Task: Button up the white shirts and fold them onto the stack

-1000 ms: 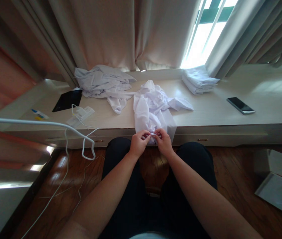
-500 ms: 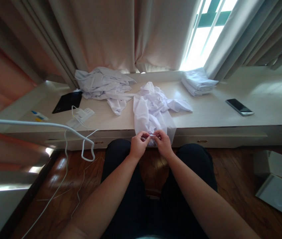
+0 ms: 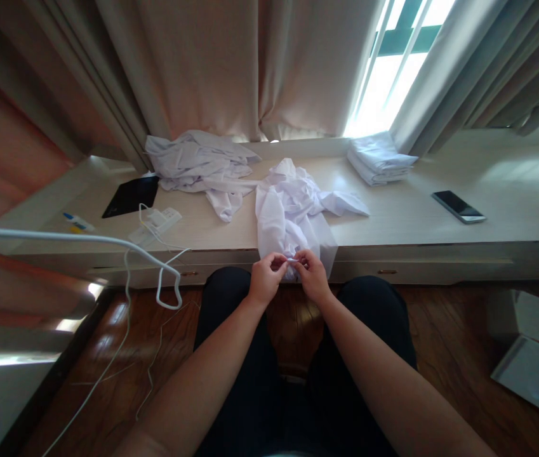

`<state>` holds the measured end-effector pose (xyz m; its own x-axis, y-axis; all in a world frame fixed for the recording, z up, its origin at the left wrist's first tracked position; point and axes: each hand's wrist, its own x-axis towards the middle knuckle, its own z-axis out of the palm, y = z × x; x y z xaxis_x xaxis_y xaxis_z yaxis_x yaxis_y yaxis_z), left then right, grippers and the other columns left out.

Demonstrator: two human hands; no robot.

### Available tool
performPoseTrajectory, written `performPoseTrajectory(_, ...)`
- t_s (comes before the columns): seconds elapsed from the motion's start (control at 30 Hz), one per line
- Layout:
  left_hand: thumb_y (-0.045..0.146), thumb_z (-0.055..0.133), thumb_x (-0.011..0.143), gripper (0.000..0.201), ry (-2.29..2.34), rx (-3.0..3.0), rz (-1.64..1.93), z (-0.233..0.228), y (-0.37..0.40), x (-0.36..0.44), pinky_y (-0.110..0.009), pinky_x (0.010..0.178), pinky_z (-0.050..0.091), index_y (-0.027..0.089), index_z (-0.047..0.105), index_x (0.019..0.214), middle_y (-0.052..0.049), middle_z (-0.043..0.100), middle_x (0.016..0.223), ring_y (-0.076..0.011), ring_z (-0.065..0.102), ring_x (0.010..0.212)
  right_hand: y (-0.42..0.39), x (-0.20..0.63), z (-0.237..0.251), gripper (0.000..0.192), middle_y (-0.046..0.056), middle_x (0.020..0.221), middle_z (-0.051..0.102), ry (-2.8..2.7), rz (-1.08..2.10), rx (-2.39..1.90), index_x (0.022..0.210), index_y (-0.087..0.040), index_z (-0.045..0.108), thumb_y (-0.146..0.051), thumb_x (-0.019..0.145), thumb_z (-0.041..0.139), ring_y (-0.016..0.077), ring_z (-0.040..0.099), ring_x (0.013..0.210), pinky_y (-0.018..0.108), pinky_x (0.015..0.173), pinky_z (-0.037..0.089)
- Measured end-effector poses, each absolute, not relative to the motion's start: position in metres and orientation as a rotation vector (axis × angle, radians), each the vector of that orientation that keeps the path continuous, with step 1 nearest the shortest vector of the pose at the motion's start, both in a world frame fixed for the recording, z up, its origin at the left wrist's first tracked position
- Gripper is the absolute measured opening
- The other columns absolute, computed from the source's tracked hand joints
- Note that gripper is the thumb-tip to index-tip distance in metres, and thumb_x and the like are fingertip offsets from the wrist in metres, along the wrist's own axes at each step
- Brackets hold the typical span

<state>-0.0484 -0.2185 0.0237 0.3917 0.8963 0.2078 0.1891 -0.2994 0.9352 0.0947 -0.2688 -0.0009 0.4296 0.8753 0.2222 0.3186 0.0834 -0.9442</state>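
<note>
White garment [image 3: 288, 209] draped over surface [image 3: 393, 222] front edge; left hand [image 3: 265, 279], right hand [image 3: 313, 275] fingers pinching hem together.

No legible text, label, brand, number or sign is observed. A small blue-and-yellow tube [image 3: 75, 222] on the table [image 3: 440, 222] bears markings too small to be read. The phone [image 3: 458, 207] screen is dark. The white adapter [image 3: 159, 219] shows no readable print.
</note>
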Motion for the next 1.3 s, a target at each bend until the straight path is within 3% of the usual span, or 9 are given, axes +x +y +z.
performPoseTrajectory(1.3, 0.033, 0.066, 0.083, 0.015, 0.985, 1.755, 0.971, 0.0143, -0.2154, -0.0457, -0.025, 0.069, 0.050, 0.018, 0.066, 0.087, -0.002, 0.070, 0.080, -0.0150, 0.065, 0.071, -0.2676, 0.0950, -0.0098, 0.012, 0.001, 0.084, 0.061, -1.181, 0.560, -1.458, 0.090, -0.023, 0.060, -0.035, 0.087, 0.058, 0.0178, 0.054, 0.076, 0.029, 0.071, 0.043)
